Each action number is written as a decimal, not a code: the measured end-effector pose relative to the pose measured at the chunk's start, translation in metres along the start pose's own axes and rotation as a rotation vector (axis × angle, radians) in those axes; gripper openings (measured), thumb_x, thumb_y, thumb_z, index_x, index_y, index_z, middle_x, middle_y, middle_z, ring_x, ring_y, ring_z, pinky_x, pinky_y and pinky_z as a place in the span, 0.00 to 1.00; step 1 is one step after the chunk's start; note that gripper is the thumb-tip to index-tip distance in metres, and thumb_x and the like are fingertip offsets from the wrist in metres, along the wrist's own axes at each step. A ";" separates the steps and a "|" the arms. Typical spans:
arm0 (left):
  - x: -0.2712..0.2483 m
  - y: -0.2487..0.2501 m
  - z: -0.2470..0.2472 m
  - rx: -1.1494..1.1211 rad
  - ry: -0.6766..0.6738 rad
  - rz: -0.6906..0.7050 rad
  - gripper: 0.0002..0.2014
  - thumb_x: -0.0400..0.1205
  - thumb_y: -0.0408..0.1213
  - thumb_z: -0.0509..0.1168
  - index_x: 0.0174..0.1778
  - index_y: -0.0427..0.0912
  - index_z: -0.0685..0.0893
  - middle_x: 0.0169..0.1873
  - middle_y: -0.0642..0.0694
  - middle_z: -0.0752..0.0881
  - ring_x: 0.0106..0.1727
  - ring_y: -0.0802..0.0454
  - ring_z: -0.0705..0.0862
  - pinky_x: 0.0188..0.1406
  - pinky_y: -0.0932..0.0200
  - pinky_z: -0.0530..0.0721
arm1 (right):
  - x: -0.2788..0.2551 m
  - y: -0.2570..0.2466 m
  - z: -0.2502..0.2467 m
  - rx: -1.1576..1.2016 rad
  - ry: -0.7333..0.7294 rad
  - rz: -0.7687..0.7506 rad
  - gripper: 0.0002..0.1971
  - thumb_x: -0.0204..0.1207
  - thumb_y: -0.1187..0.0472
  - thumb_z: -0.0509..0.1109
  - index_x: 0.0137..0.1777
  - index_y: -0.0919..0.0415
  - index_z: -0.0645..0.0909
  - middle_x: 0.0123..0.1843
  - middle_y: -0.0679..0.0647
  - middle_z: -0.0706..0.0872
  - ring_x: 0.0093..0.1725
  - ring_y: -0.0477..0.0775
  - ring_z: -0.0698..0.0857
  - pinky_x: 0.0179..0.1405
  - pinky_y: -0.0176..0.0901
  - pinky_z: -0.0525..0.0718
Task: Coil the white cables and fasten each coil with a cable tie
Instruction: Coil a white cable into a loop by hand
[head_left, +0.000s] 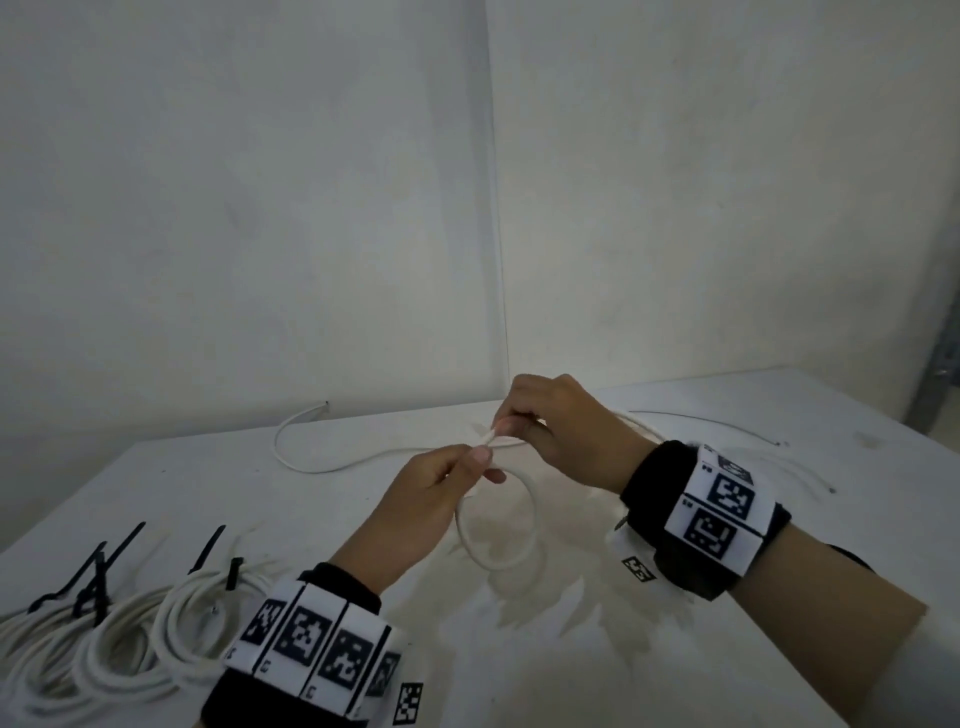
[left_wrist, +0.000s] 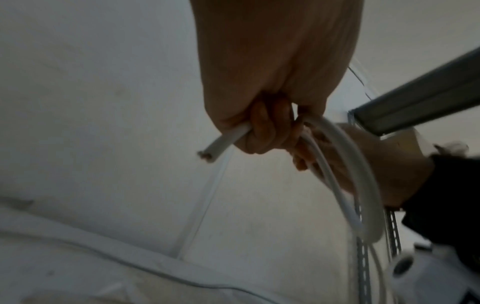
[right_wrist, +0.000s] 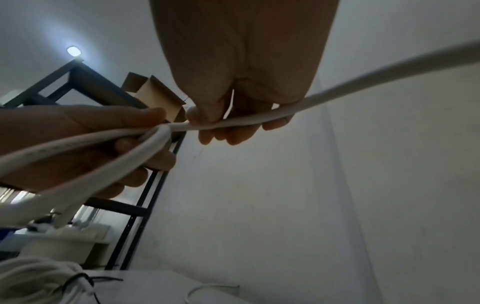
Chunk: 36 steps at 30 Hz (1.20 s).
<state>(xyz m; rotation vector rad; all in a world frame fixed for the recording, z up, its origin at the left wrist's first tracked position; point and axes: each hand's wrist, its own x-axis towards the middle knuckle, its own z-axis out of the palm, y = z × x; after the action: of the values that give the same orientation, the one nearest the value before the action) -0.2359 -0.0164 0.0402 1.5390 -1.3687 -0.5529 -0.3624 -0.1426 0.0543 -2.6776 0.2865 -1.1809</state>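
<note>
Both hands up over the tabletop (head_left: 701, 649), working one white cable (head_left: 498, 558). Left hand (head_left: 431, 499) pinches the cable where the loop crosses — thumb and forefinger closed on it, loop hanging below the grip and just above the tabletop. From the left wrist view the cut cable end (left_wrist: 207, 153) sticks out past the curled fingers (left_wrist: 262, 131), two strands of the loop dropping away on the other side.

Right hand (head_left: 561, 431) sits just beyond the left, nearly touching it, fingers curled round the same cable right next to the crossing. Right wrist view: cable runs under the thumb (right_wrist: 207, 111) and across the fingertips, then off to the side.

Free run of the cable trails away from the hands across the tabletop towards the wall, curving round to its far end (head_left: 319, 408).

Near left corner: finished coils (head_left: 130, 644) lying together, each with a black cable tie (head_left: 234, 571) on it, tails sticking up.
</note>
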 end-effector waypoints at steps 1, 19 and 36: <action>0.000 0.002 0.000 -0.025 0.005 -0.016 0.17 0.83 0.47 0.56 0.36 0.46 0.86 0.18 0.58 0.73 0.22 0.64 0.70 0.25 0.72 0.66 | -0.001 -0.001 0.000 0.070 -0.030 0.077 0.10 0.76 0.60 0.67 0.43 0.67 0.87 0.38 0.58 0.86 0.35 0.43 0.77 0.35 0.32 0.69; 0.002 0.002 -0.013 -0.093 -0.027 -0.102 0.10 0.83 0.39 0.59 0.45 0.41 0.86 0.20 0.60 0.78 0.23 0.67 0.74 0.24 0.78 0.70 | 0.000 0.005 0.008 -0.421 0.067 -0.134 0.13 0.74 0.60 0.58 0.35 0.53 0.84 0.29 0.47 0.82 0.28 0.51 0.76 0.32 0.41 0.52; 0.000 0.003 -0.019 -0.053 -0.002 -0.069 0.14 0.82 0.45 0.59 0.37 0.46 0.87 0.14 0.57 0.68 0.20 0.62 0.65 0.25 0.68 0.62 | 0.008 -0.012 0.002 -0.037 -0.188 0.157 0.15 0.81 0.61 0.53 0.53 0.65 0.82 0.49 0.56 0.85 0.43 0.47 0.73 0.46 0.40 0.66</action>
<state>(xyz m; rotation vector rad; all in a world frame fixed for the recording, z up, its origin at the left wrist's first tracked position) -0.2220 -0.0095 0.0506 1.5472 -1.2963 -0.6290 -0.3539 -0.1326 0.0618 -2.7145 0.4817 -0.8800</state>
